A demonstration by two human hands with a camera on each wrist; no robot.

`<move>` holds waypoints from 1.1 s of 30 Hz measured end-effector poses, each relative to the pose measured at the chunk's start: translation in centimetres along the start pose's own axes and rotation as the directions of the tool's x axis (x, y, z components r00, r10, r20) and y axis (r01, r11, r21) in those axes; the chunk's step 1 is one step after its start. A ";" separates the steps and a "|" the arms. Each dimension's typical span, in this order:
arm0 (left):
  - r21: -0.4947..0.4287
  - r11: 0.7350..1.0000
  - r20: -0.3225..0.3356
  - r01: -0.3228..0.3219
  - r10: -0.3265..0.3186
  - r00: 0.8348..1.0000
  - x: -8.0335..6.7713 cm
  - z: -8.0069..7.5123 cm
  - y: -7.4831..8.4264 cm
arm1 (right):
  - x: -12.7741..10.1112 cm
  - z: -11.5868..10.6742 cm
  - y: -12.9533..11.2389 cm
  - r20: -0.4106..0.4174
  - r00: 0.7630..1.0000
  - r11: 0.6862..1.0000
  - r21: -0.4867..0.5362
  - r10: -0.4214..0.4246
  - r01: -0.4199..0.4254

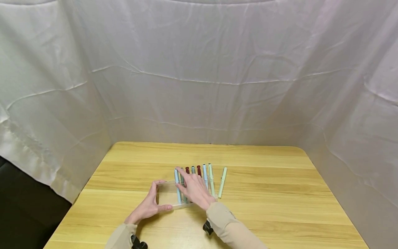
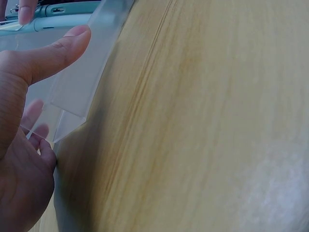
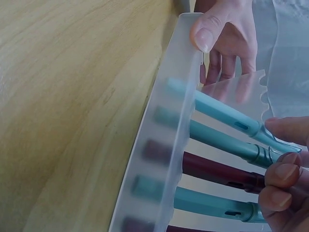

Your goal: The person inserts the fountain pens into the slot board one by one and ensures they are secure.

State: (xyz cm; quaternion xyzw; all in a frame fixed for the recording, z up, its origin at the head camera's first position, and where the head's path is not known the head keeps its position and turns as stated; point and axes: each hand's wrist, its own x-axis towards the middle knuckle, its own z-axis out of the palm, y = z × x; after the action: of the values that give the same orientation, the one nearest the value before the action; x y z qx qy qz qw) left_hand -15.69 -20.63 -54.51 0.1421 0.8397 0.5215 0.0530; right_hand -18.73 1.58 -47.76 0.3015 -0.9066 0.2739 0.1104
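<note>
A translucent plastic pen tray [image 1: 168, 193] with notched walls lies on the table. My left hand [image 1: 149, 204] grips its left end, thumb on the near wall and fingers at the far side. Capped pens lie side by side in it: light blue, teal, dark red [image 3: 212, 169] and light green [image 1: 211, 176]. My right hand [image 1: 196, 189] reaches over the tray and pinches the cap of the leftmost light blue pen [image 3: 227, 115]. Its other fingertips are curled by the neighbouring teal pen [image 3: 224, 140]. The right hand partly hides the middle pens in the head view.
A separate light green pen [image 1: 222, 182] lies on the wooden table [image 1: 280, 207], just right of the tray. Pale curtains [image 1: 199, 103] hang behind the table and on both sides. A dark object [image 1: 25, 204] stands at the lower left.
</note>
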 end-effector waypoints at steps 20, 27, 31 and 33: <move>-0.016 1.000 -0.006 0.014 -0.015 1.000 -0.1 0.0 0.1 | -1.3 -1.7 1.2 -0.084 0.993 0.984 0.165 0.088 -0.073; -0.018 0.999 0.006 0.045 -0.045 0.999 -0.1 0.0 0.2 | -2.8 -2.5 2.8 -0.161 0.976 0.961 0.258 0.148 -0.103; -0.008 0.998 0.008 0.056 -0.056 0.998 -0.1 0.0 0.3 | -3.6 -2.8 3.8 -0.190 0.964 0.937 0.329 0.188 -0.118; -0.007 0.998 0.011 0.059 -0.059 0.998 -0.1 0.0 0.3 | -4.0 -2.9 4.3 -0.194 0.959 0.923 0.362 0.208 -0.127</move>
State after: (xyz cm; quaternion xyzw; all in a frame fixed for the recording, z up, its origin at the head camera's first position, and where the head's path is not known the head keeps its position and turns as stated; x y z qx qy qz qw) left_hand -15.59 -20.56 -54.27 0.1200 0.8412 0.5221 0.0734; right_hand -18.08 8.09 -48.66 0.2034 -0.8480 0.4704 0.1353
